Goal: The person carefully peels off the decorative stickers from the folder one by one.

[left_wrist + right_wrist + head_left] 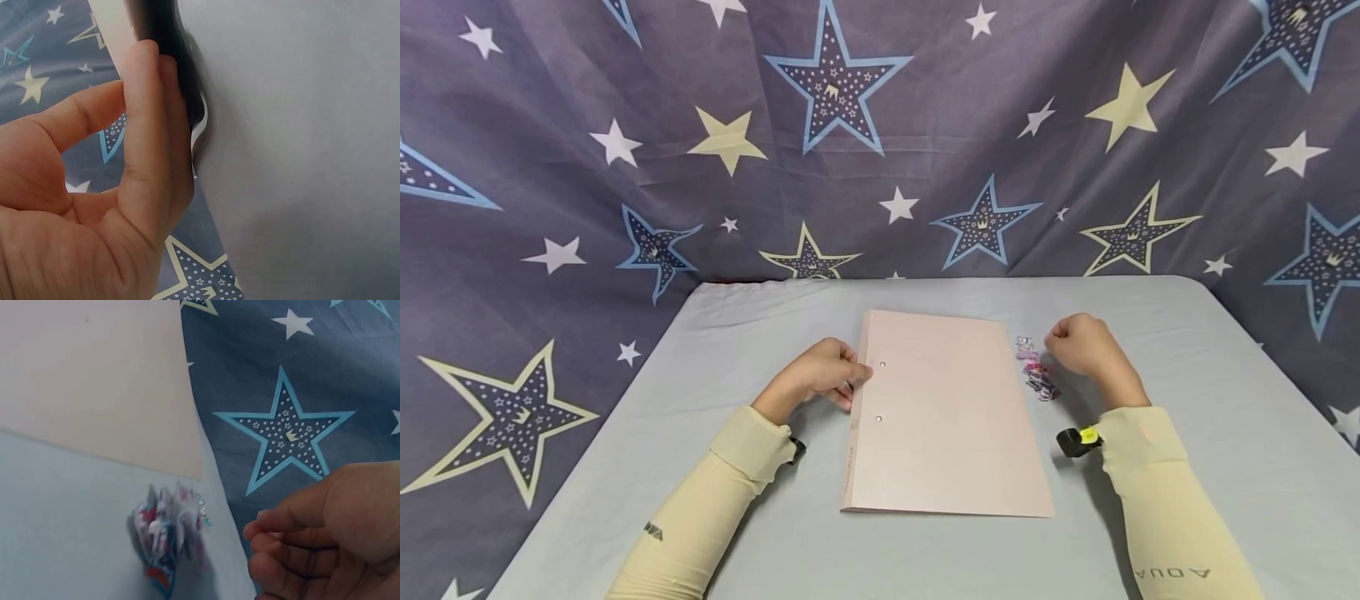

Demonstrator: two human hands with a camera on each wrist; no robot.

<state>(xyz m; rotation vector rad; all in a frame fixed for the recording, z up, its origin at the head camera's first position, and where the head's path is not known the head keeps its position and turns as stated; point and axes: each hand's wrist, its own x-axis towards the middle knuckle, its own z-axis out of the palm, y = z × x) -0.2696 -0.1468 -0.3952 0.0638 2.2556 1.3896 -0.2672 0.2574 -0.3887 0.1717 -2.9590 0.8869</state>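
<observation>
A pale pink file folder (943, 417) lies on the table, with two small metal rivets near its spine. At the spine, my left hand (827, 372) pinches the edge, thumb on the cover and fingers against the side. From the left wrist view, the fingers (147, 144) run along the dark underside of the spine. To the folder's right is a small row of folded, colourful printed pieces (1036, 368), seen upright and fanned in the right wrist view. Just beside them hovers my right hand (1084, 346), fingers loosely curled, nothing visible in it.
A light grey cloth covers the table (760, 333). Behind it hangs a dark curtain (925, 167) printed with stars. Black wrist cameras (1077, 442) sit on both forearms, over cream sleeves (1172, 508).
</observation>
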